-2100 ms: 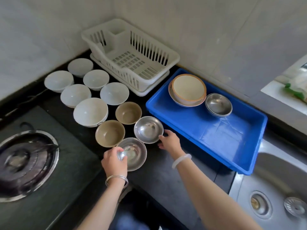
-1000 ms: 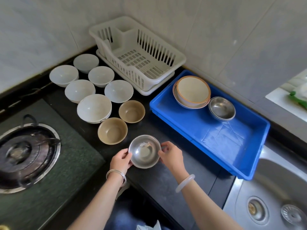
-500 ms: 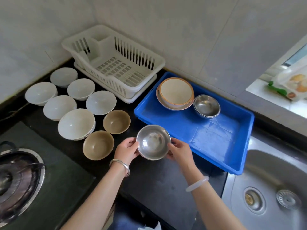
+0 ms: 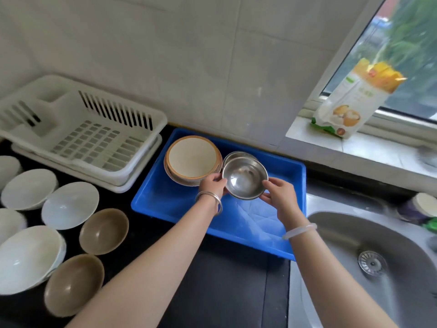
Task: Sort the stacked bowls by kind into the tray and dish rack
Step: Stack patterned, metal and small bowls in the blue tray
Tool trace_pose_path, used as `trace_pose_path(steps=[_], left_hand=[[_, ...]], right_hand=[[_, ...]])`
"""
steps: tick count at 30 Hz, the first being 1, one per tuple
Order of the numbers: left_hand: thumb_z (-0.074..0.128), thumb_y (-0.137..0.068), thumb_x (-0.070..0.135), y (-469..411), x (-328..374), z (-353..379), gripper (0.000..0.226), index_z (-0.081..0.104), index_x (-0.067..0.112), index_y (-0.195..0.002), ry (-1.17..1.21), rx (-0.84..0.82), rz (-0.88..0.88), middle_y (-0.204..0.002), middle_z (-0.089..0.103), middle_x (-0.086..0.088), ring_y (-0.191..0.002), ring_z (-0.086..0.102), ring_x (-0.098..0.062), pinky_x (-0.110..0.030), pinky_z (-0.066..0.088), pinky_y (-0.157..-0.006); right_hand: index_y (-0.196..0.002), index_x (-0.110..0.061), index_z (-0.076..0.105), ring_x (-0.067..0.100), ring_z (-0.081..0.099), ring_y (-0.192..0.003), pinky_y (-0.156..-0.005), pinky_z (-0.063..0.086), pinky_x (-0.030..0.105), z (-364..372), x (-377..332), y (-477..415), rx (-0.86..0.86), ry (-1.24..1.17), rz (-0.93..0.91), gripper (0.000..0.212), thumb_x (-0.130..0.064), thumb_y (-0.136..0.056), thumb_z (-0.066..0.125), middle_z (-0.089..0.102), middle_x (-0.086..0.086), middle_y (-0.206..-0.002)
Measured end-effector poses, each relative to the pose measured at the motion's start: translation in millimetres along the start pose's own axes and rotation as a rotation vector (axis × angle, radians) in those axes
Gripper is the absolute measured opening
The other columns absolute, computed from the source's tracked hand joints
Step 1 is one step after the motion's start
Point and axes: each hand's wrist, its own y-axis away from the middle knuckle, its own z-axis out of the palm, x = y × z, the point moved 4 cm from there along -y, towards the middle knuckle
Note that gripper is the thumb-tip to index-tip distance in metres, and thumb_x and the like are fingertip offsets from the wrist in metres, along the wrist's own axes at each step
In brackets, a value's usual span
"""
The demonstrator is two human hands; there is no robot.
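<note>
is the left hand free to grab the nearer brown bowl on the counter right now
Probably not yet. The left hand and right hand both grip the steel bowl over the blue tray. Nothing covers the nearer brown bowl, so once the steel one is set down the way looks open.

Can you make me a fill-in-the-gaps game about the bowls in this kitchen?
1. Both hands hold a shiny ____ bowl over the tray.
2. The tray is coloured ____.
3. The white dish rack has ____ bowls in it.
4. On the counter, ____ brown bowls sit beside the white bowls.

Missing words: metal; blue; no; two
</note>
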Motion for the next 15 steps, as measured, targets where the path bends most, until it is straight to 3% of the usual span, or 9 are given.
trace_pose_path(steps=[3,5,10,15], left_hand=[[0.052,-0.086,0.001,-17.6,3.6,16.6,0.020,0.062,0.002,-0.104,-0.083,0.064,-0.016,-0.106,0.063,-0.017,-0.093,0.060,-0.029,-0.041,0.051,-0.092],[0.052,-0.086,0.003,-28.4,7.5,26.3,0.021,0.062,0.003,-0.104,-0.143,0.096,0.001,-0.111,0.064,-0.020,-0.098,0.060,-0.032,-0.045,0.049,-0.096],[0.050,-0.089,0.011,-45.1,19.2,39.6,0.024,0.061,0.006,-0.110,-0.478,0.131,0.101,-0.111,0.066,-0.016,-0.100,0.061,-0.033,-0.038,0.050,-0.086],[0.047,-0.091,0.018,-49.1,15.6,46.5,0.024,0.058,0.004,-0.108,-0.795,0.158,0.151,-0.107,0.066,-0.016,-0.096,0.061,-0.035,-0.035,0.043,-0.068]], right_hand=[[-0.114,-0.003,0.064,0.016,0.068,-0.075,-0.067,0.056,0.023,-2.0,-3.5,-24.8,0.037,0.018,-0.002,0.026,-0.012,-0.090,0.059,0.065,0.012,-0.107],[-0.113,-0.002,0.064,0.020,0.069,-0.081,-0.067,0.056,0.024,-0.9,-7.3,-41.0,0.062,0.028,-0.012,0.026,-0.012,-0.090,0.059,0.066,0.012,-0.106],[-0.107,-0.002,0.067,0.024,0.067,-0.085,-0.068,0.056,0.025,5.3,-11.7,-70.5,0.062,0.075,-0.011,0.021,-0.009,-0.091,0.055,0.065,0.006,-0.087],[-0.095,-0.013,0.069,0.018,0.067,-0.078,-0.054,0.052,0.015,7.1,-9.2,-83.5,0.069,0.140,-0.040,0.013,-0.013,-0.091,0.057,0.065,-0.002,-0.081]])
